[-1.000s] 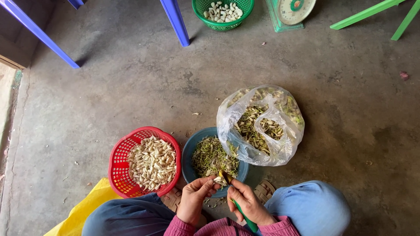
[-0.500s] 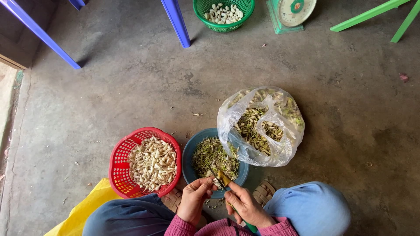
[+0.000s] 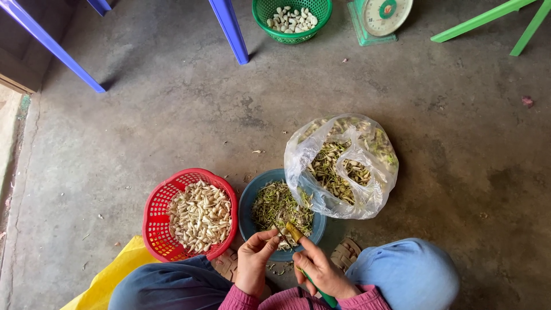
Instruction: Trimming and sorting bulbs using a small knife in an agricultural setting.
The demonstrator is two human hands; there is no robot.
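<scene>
A small pale green-tipped bud or clove piece (image 3: pixel 281 234) sits pinched between the fingertips of the left hand (image 3: pixel 255 261), just over the near rim of the round dark blue plastic bowl (image 3: pixel 248 202), and the yellowish blade tip of a green-handled knife (image 3: pixel 295 232) lies right against it from the right side. The right hand (image 3: pixel 321 271) is wrapped closed around that knife, the green handle (image 3: pixel 324 295) poking out below the palm toward the pink sleeve, the blade slanting up and left to meet the piece held by the other hand. The bowl beneath is heaped with thin green and tan trimmings. Touching the bowl's far right rim is a clear crumpled plastic bag (image 3: pixel 344 166), open at the top and filled with more green-and-pale pieces. Just beside the bowl on its left stands a round red plastic mesh basket (image 3: pixel 158 213) holding a mound of peeled cream-coloured pieces. All rest on the grey concrete floor (image 3: pixel 172 115) near its bottom edge, between the person's knees in blue cloth. A yellow sheet (image 3: pixel 109 275) shows at the bottom left corner. Well apart, along the top edge, stand a green mesh basket of pale pieces (image 3: pixel 291 17), a green dial scale (image 3: pixel 379 17), blue legs (image 3: pixel 229 31) and green legs (image 3: pixel 488 20).
</scene>
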